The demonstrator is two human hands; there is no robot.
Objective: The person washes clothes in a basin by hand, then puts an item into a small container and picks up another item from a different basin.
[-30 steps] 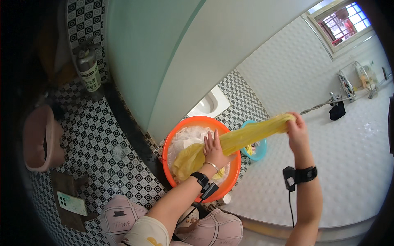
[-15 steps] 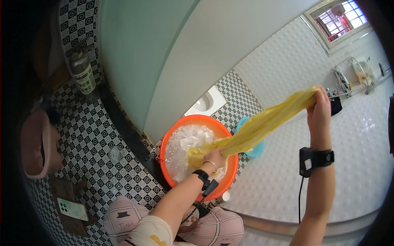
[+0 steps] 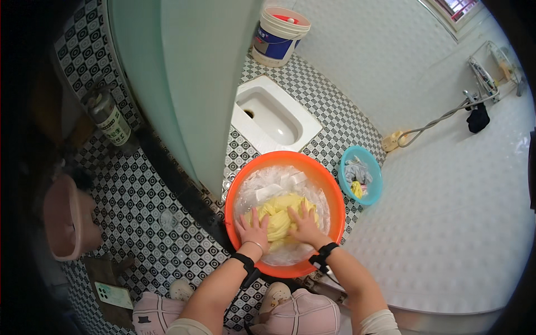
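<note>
A bundled yellow cloth (image 3: 277, 220) lies in a large orange basin (image 3: 336, 245) filled with pale, soapy-looking water. My left hand (image 3: 254, 230) rests on the left side of the cloth, fingers spread. On its right side my right hand (image 3: 304, 224) presses down, its fingers also apart. White pieces (image 3: 273, 190), which I cannot identify, float or lie beyond the cloth in the basin. How far the cloth goes under the water is hidden.
A light-blue basin (image 3: 377, 184) with a few garments stands to the right. Beyond are a squat toilet (image 3: 279, 120) and a white-and-blue bucket (image 3: 273, 47). At left are a pink tub (image 3: 60, 218), a canister (image 3: 110, 120) and a phone (image 3: 113, 294) on a wooden stool.
The yellow cloth, stretched up to the right between both hands, is now bunched down in the orange basin. My right hand came down onto it. Both hands loosened their grip; the view shifted.
</note>
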